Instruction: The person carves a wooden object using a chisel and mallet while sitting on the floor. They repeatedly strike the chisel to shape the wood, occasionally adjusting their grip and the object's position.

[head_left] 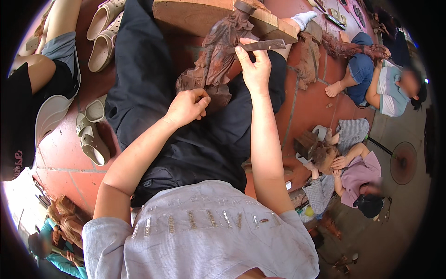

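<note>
A carved figure (218, 51) of dark reddish-brown wood, with folds like robes, leans between my legs against a thick wooden block. My right hand (255, 69) is beside its upper part, thumb and fingers closed on a flat, narrow, dark strip like a blade (267, 45). The strip points right, and its other end reaches the figure. My left hand (188, 107) rests at the figure's lower end, next to its base (218, 96). Its fingers are curled inward; whatever they may hold is hidden.
The wooden block (200, 21) lies across the front of my legs. Pale clogs (95, 144) stand on the red tiled floor (60, 160) at left. Co-workers sit with carvings at right (357, 172) and lower left (60, 242). A rough wood piece (306, 63) lies right of my leg.
</note>
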`<state>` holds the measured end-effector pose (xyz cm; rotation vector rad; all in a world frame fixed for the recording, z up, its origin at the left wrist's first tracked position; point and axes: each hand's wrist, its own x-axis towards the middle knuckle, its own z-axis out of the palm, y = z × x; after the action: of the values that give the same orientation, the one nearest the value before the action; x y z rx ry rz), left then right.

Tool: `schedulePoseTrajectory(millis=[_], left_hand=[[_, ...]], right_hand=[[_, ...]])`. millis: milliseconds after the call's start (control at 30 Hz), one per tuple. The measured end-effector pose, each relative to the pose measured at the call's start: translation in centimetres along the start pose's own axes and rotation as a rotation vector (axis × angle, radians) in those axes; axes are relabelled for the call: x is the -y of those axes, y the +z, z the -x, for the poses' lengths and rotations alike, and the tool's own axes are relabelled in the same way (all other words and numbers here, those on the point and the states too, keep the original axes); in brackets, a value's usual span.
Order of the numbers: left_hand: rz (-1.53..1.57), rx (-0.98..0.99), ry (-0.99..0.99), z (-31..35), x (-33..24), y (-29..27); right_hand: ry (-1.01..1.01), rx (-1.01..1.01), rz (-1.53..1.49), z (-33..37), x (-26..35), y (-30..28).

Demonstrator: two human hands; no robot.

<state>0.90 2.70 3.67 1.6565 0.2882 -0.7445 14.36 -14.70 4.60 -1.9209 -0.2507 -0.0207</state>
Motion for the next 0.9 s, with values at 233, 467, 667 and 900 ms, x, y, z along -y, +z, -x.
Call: schedulePoseTrajectory(millis=[233, 467, 667, 900], left_hand=[[-0.007, 0.002, 0.012, 0.0, -0.3, -0.2], [0.034, 0.022, -0.034, 0.0, -0.3, 0.0], [-0.009, 0.0, 0.019, 0.1, -0.3, -0.3], [0.028, 0.036, -0.02, 0.2, -0.2, -0.2]], right_hand=[[-0.325, 0.084, 0.371, 0.4, 0.5, 0.1], [-0.309, 0.043, 0.315, 0.8, 0.7, -0.1], [-0.175, -0.086, 0.163, -0.5, 0.6, -0.4], [0.09, -0.233, -0.318, 1.9, 1.6, -2.2]])
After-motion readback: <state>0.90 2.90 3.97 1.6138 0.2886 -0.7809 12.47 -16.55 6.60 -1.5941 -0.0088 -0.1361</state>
